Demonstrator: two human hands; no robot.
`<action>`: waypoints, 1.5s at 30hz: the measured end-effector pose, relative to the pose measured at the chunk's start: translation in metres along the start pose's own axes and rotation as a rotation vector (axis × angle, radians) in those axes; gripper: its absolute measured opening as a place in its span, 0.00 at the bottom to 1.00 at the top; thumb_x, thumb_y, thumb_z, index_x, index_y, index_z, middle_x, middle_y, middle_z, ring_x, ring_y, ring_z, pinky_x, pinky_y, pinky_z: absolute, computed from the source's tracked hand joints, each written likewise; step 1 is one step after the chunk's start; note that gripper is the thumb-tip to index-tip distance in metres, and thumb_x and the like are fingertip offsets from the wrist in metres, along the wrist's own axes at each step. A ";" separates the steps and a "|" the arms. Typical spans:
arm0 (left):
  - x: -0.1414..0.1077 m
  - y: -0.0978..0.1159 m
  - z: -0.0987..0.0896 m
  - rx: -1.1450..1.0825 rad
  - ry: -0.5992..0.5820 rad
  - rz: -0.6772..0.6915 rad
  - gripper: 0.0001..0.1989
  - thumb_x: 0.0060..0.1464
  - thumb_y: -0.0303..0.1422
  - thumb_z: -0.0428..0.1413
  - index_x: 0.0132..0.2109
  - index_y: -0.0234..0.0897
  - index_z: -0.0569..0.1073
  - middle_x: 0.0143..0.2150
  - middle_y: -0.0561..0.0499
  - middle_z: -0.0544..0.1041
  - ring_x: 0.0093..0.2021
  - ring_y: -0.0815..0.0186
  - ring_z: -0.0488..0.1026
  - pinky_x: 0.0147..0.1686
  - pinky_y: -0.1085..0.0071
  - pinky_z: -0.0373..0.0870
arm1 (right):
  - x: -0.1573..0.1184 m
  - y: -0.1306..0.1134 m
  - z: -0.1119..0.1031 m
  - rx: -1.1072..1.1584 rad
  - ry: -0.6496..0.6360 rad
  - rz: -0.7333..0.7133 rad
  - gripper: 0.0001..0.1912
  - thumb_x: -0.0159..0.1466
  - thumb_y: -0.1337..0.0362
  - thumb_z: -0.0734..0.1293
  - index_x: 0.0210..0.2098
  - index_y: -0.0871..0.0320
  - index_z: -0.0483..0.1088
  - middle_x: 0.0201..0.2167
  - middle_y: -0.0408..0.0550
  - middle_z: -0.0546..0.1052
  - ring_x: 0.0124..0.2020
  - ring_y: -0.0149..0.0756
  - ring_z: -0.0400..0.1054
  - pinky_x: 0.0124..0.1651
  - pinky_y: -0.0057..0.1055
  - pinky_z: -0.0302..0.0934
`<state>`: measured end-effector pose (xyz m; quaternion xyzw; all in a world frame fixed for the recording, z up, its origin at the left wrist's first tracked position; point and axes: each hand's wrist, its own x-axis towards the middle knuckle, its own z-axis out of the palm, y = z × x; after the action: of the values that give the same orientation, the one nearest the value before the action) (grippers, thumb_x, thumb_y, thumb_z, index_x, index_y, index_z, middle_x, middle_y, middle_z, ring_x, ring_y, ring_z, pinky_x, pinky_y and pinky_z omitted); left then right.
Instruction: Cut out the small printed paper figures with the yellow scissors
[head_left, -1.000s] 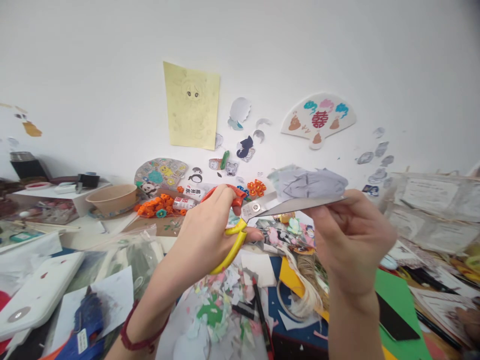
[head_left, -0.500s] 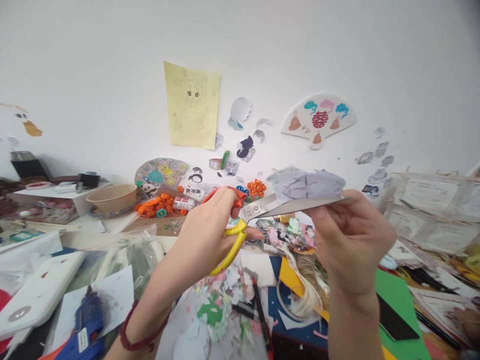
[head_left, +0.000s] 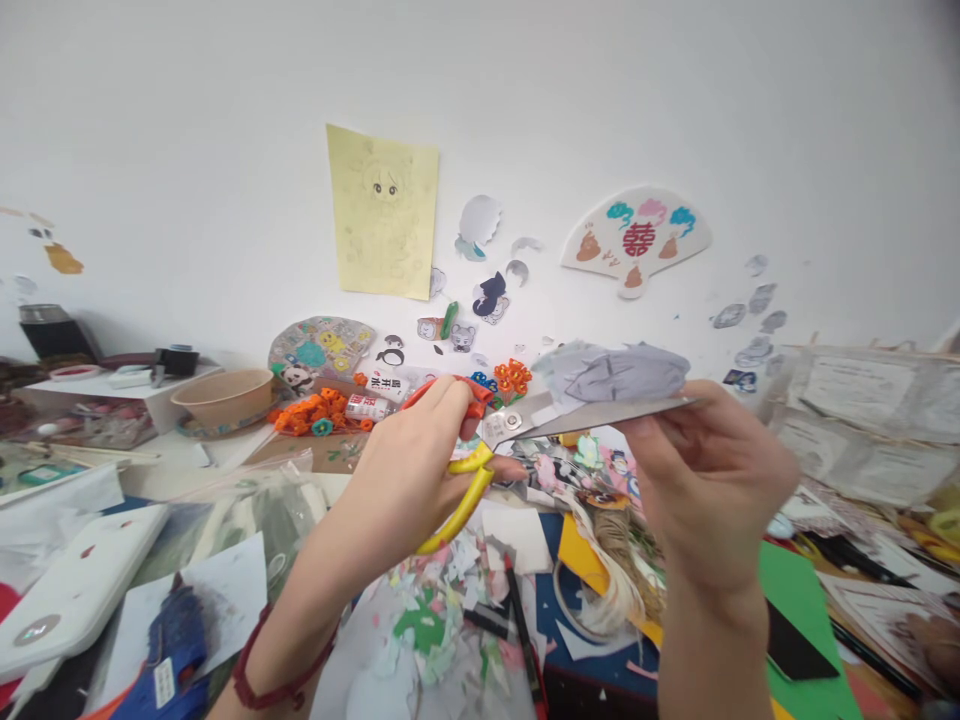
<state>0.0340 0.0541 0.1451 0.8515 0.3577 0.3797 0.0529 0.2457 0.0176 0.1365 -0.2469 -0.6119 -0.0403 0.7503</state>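
My left hand [head_left: 424,445] is closed around the red and yellow handles of a pair of scissors [head_left: 514,420], whose blades point right. Along the blades stands a grey-blue paper cutout [head_left: 626,375] with drawn lines, pale green at its left end. My right hand [head_left: 712,480] pinches the cutout's right end between thumb and fingers, close to the blade tips. The blades lie against the paper's lower edge; how far they are apart is hard to see. Below the hands is a heap of paper scraps [head_left: 427,620].
To the left lie a white power bank [head_left: 82,590] and a blue glue gun [head_left: 176,640]. A tan bowl [head_left: 225,395] and orange flowers [head_left: 311,410] stand behind. Twine [head_left: 615,560] and green paper [head_left: 795,590] lie to the right. Yellow paper [head_left: 386,220] hangs on the wall.
My right hand has shifted slightly right, and the cutout has turned a little against the blades. My left hand keeps the scissors in nearly the same place.
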 end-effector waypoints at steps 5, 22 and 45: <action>0.001 0.000 0.002 -0.023 -0.011 -0.008 0.17 0.61 0.46 0.53 0.36 0.41 0.56 0.35 0.54 0.67 0.31 0.65 0.60 0.32 0.69 0.55 | 0.001 -0.001 0.002 0.037 0.008 0.039 0.08 0.60 0.71 0.73 0.38 0.54 0.79 0.33 0.42 0.84 0.34 0.36 0.80 0.38 0.30 0.77; 0.004 0.004 0.009 -0.116 -0.052 -0.062 0.18 0.60 0.48 0.52 0.34 0.42 0.55 0.33 0.55 0.66 0.31 0.65 0.60 0.31 0.69 0.56 | -0.008 0.002 0.015 0.074 0.000 0.085 0.08 0.61 0.70 0.72 0.39 0.54 0.81 0.34 0.47 0.84 0.35 0.41 0.81 0.41 0.35 0.78; 0.004 0.008 0.013 0.061 0.032 -0.008 0.15 0.62 0.45 0.52 0.36 0.43 0.55 0.36 0.53 0.69 0.32 0.62 0.65 0.30 0.68 0.54 | -0.003 -0.008 0.009 -0.038 -0.063 0.106 0.10 0.58 0.75 0.72 0.34 0.55 0.81 0.28 0.41 0.83 0.30 0.34 0.79 0.36 0.27 0.77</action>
<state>0.0489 0.0535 0.1413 0.8452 0.3731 0.3819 0.0227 0.2340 0.0138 0.1373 -0.2945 -0.6206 -0.0043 0.7267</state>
